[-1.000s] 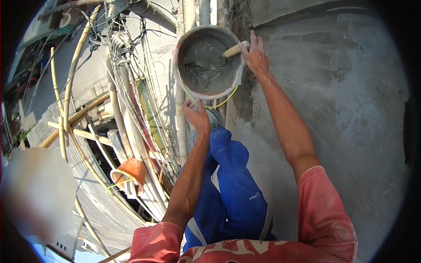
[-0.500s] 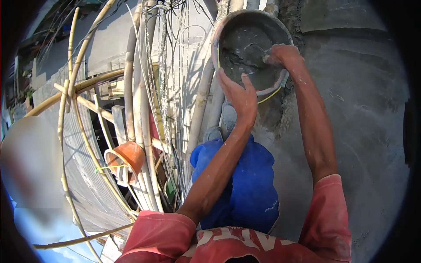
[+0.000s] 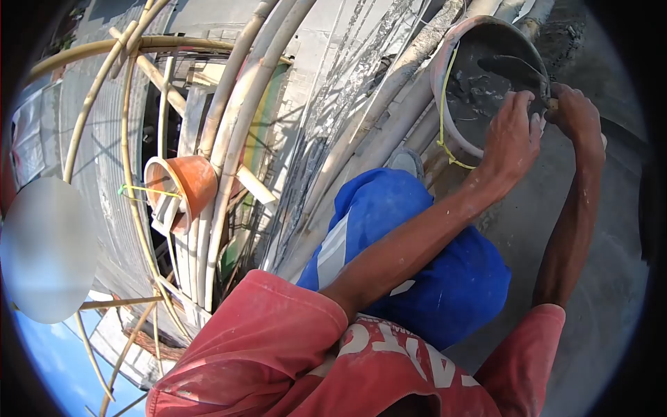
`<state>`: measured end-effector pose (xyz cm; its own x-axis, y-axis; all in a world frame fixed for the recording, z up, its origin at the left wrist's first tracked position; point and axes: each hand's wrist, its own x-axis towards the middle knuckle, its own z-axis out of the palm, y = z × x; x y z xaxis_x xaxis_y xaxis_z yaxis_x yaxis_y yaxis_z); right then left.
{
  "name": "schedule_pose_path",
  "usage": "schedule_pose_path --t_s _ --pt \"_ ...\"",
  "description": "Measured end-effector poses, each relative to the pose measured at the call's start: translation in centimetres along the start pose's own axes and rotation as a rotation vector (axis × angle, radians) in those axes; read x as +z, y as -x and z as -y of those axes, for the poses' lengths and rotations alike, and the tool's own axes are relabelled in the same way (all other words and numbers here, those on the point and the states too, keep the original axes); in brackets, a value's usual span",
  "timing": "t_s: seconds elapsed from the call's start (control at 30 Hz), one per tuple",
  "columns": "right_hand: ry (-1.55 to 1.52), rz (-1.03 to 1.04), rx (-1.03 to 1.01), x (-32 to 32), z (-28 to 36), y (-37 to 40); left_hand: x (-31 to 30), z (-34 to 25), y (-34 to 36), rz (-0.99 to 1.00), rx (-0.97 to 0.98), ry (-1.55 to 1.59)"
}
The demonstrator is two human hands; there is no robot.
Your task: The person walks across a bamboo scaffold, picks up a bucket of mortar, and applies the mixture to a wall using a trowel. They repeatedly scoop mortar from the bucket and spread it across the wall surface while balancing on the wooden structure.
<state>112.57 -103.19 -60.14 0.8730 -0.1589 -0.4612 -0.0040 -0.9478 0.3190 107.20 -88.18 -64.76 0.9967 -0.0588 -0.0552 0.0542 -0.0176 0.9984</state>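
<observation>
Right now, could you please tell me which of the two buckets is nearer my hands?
The mortar bucket: your left hand is over its opening and your right hand at its rim. The orange bucket is away from both.

Grey wall plaster (image 3: pixel 521 236) is seen at right; bamboo poles (image 3: pixel 240 104) and corrugated roofing (image 3: pixel 104 160) are lit by sunlight at left.

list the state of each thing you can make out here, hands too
round bucket: open, holding mortar
mortar: wet-looking, surface uneven
trowel: in the right hand, blade inside the bucket
yellow cord handle: down against the bucket's side
right hand: closed on the trowel's handle
left hand: fingers bent at the rim, grip unclear
orange bucket: mouth facing picture left, pale pieces inside
</observation>
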Motion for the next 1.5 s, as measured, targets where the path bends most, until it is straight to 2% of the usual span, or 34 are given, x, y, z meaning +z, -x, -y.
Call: schedule_pose_path --t_s 0.07,0.1,0.17,0.23,0.27,0.3,0.4,0.43,0.5,0.53,0.57,0.63,0.87,0.93,1.03,1.07,1.1,1.13,1.17,1.23,1.3,1.5 --pt "-0.050 -0.043 -0.016 0.4 0.0 0.2 -0.5 -0.1 0.0 0.181 0.041 -0.108" --pt "-0.067 -0.035 0.031 0.6 0.3 0.5 -0.9 -0.3 -0.2 0.160 0.045 -0.113" --pt "-0.075 -0.028 0.058 2.4 -0.2 0.9 -1.5 -0.6 -0.4 0.257 0.011 -0.168" --pt "-0.061 -0.181 0.002 4.4 -0.9 0.6 -1.4 -0.2 -0.5 0.169 0.051 -0.213" --pt "-0.030 -0.145 0.071 4.4 -0.6 0.6 -1.5 -0.2 -0.8 0.173 0.112 -0.293" --pt "-0.024 -0.148 0.046 4.2 -0.4 1.1 -1.3 -0.1 -0.9 0.178 0.168 -0.371" --pt "-0.077 -0.095 0.133 4.6 -1.4 0.5 -0.7 -0.6 -0.9 0.135 0.204 -0.435" --pt "-0.080 -0.102 0.114 5.5 -2.5 -0.1 -0.6 -0.9 -0.9 0.133 0.231 -0.484" --pt "-0.081 -0.335 -0.119 7.4 -4.9 -0.7 -0.4 -1.6 -0.1 0.166 0.205 -0.505" --pt "-0.253 -0.422 -0.223 8.4 -6.3 -1.2 -0.1 -1.9 0.4 0.210 0.177 -0.511" --pt "-0.273 -0.408 -0.211 8.1 -7.3 -1.2 0.1 -2.2 0.6 0.196 0.166 -0.514" --pt "-0.242 -0.346 -0.083 6.6 -5.5 -0.1 0.3 -2.9 0.5 0.281 0.123 -0.526" --pt "-0.429 -0.340 0.010 4.4 -2.7 1.9 -2.1 -3.8 0.5 0.409 0.170 -0.462" --pt "-0.524 -0.350 0.048 3.7 -0.8 3.6 -1.0 -3.2 1.6 0.110 0.305 -0.487" --pt "-0.817 -0.374 0.251 3.1 2.7 6.3 -3.5 -4.2 1.8 0.184 0.320 -0.445" --pt "-0.416 -0.383 0.296 3.7 3.8 6.7 -4.0 -4.3 1.6 0.193 0.336 -0.419" --pt "-0.506 -0.512 0.349 4.3 5.0 7.2 -4.6 -4.5 1.4 0.211 0.316 -0.363" --pt "-0.550 -0.508 0.413 5.2 5.6 7.1 -5.3 -4.8 1.2 0.228 0.299 -0.407" --pt "-0.569 -0.616 0.429 6.4 6.3 7.0 -5.7 -4.7 0.9 0.235 0.293 -0.464" --pt "-0.750 -0.681 0.494 7.0 7.8 7.7 -7.0 -5.0 0.7 0.279 0.219 -0.589" --pt "-0.805 -0.760 0.551 7.8 8.2 7.9 -8.0 -5.1 0.5 0.349 0.135 -0.689" --pt "-0.870 -1.005 0.619 8.4 7.3 9.5 -9.3 -5.4 0.2 0.307 0.160 -0.718"
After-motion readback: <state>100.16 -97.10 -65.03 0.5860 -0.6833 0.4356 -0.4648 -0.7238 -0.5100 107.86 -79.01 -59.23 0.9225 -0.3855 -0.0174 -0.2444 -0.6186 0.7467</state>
